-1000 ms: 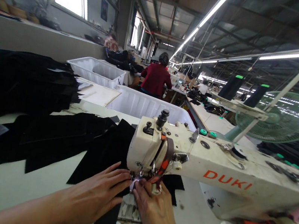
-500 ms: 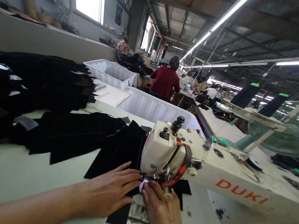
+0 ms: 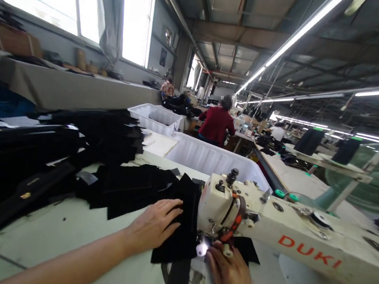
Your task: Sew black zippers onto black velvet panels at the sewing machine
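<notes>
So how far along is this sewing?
Done: a black fabric piece is set at the sewing machine; I can't make out any finished seam. In hand: the left hand rests on it, the right hand beside the bright spot. Remaining: probably the black fabric pile.

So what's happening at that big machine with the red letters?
Someone is at a sewing machine. Their left hand is spread on black cloth, and their right hand is beside the bright spot under the machine's head. More black pieces lie on the table.
</notes>
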A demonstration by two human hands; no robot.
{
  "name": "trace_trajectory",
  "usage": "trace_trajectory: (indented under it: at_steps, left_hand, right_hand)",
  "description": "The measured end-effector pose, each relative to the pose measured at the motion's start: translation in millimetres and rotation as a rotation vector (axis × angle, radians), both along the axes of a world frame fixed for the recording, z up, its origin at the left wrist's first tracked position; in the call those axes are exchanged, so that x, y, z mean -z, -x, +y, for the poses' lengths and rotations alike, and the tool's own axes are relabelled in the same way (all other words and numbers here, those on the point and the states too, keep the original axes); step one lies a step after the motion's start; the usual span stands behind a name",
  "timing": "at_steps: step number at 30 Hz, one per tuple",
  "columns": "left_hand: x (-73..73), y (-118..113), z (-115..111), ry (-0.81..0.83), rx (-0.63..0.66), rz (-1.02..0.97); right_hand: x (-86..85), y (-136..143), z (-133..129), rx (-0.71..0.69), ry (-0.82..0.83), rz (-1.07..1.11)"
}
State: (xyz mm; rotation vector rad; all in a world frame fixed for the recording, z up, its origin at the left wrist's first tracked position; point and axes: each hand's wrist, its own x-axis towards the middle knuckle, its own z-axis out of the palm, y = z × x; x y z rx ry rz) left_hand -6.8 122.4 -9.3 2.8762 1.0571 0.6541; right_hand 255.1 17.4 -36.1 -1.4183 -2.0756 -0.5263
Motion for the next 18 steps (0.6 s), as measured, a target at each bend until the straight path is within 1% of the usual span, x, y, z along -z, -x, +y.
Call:
trace_trajectory:
  at_steps: [4,6,8,9,10,11,13,15,16,17,18]
  left_hand:
    - [5.1,47.7,31.2,-0.032,-0.29,0.055]
    - [3.5,68.1,50.4,-0.014,-0.374,0.08]
    - [-3.3,74.2,66.8,-0.003,-0.414,0.088]
    - [-8.2,69.6,72.8,-0.004,-0.412,0.088]
    - [-13.4,59.8,77.0,-0.01,-0.391,0.088]
    - [-18.3,45.0,79.6,-0.017,-0.349,0.091]
    - [-25.4,5.4,80.8,-0.013,-0.194,0.117]
    - [-26.9,-36.2,79.3,0.029,-0.035,0.165]
    - [-25.6,-53.2,78.3,0.053,0.011,0.187]
    - [-23.1,-65.8,77.4,0.076,0.035,0.204]
    - [-19.7,-73.0,76.4,0.095,0.036,0.215]
  right_hand:
    - [7.6,-15.0,-5.0,-0.002,-0.069,-0.014]
    - [11.4,-17.7,-8.5,0.015,-0.104,-0.007]
    - [12.8,-16.6,-13.1,0.016,-0.082,-0.011]
    - [12.5,-14.9,-15.4,0.012,-0.046,-0.01]
    - [11.7,-12.9,-17.3,0.001,0.004,-0.009]
    - [10.5,-10.9,-18.4,-0.016,0.057,-0.008]
    - [8.1,-7.6,-17.6,-0.054,0.145,-0.011]
    - [6.9,-6.9,-12.2,-0.081,0.195,-0.025]
    - [6.6,-7.9,-8.2,-0.083,0.206,-0.033]
    - [6.3,-10.0,-4.2,-0.077,0.213,-0.038]
    - [5.8,-13.1,-0.8,-0.064,0.215,-0.041]
